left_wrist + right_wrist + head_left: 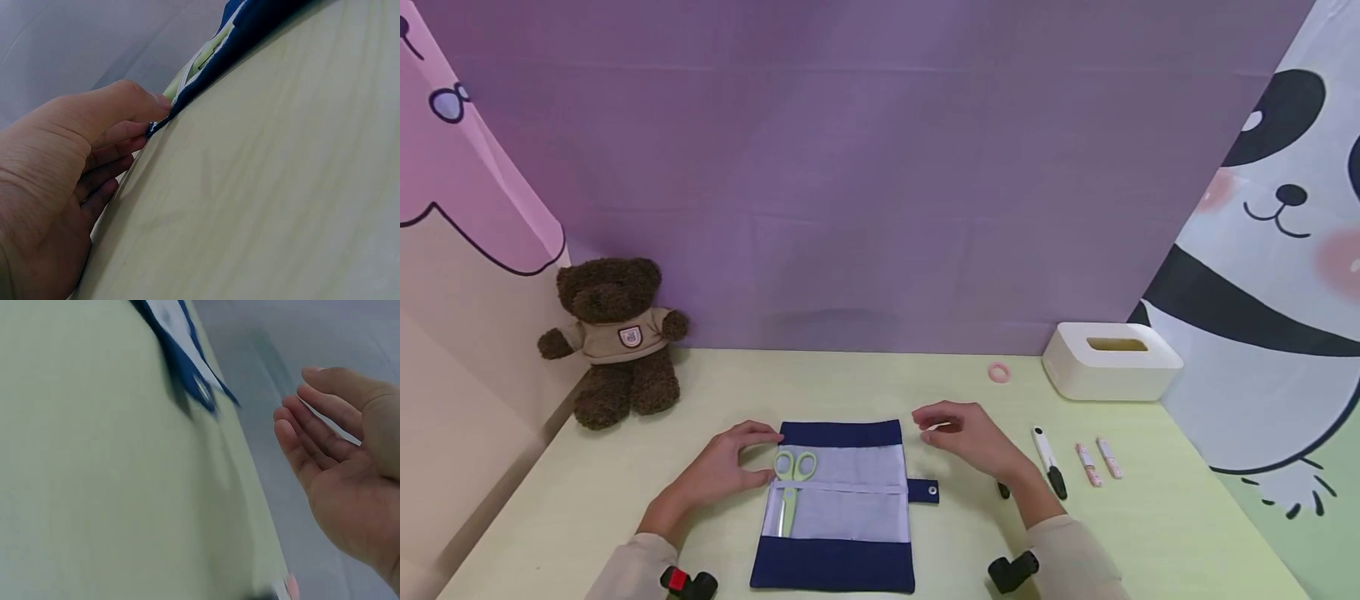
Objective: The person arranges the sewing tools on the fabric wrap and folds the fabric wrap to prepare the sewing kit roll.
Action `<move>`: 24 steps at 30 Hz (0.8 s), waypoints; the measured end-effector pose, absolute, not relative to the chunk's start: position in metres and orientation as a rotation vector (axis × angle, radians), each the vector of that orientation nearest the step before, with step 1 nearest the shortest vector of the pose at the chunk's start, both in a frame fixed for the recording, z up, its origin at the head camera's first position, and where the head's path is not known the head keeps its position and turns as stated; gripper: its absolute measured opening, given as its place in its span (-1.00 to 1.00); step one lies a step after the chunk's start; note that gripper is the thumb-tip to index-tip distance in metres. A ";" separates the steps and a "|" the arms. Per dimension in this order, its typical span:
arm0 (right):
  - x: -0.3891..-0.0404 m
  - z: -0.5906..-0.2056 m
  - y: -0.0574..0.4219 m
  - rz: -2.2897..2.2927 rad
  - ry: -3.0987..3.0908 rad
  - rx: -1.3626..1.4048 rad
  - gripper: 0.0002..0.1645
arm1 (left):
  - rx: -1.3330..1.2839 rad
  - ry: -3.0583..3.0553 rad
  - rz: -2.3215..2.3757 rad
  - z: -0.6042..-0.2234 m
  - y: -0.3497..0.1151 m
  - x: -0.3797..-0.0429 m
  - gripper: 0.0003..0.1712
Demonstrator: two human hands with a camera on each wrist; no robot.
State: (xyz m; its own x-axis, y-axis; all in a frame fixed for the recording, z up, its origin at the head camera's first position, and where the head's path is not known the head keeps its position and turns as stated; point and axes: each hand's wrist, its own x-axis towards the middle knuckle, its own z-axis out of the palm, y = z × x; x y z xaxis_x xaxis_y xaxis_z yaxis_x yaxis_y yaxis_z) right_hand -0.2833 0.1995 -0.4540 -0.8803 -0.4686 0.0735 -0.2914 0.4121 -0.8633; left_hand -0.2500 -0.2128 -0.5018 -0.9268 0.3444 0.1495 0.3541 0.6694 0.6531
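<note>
A navy fabric roll-up case (832,567) with a pale lavender lining lies spread flat on the table. Light green scissors (796,468) sit at its left side, handles up, tucked under a band that crosses the lining. A short navy strap (923,491) with a metal snap sticks out on the right. My left hand (730,462) rests at the case's left edge; in the left wrist view the thumb and fingertips touch that edge, fingers nearly straight. Off the case's upper right corner, my right hand (964,431) hovers with loosely bent fingers and holds nothing.
To the right lie a black-and-white marker (1049,463), two small pink patterned sticks (1097,463) and a black-tipped item (1003,491) partly behind my right wrist. Farther back are a pink tape ring (998,372) and a white tissue box (1111,367). A brown teddy bear (617,342) sits back left.
</note>
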 end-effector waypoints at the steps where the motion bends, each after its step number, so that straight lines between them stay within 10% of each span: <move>1: -0.283 -0.454 0.209 -1.486 2.494 -0.651 -0.54 | -0.597 -2.861 -1.121 -0.502 -0.213 -0.250 -0.43; 24: -0.286 -0.476 0.301 -1.673 2.630 -0.332 -0.50 | -0.617 -2.846 -1.113 -0.506 -0.215 -0.251 -0.43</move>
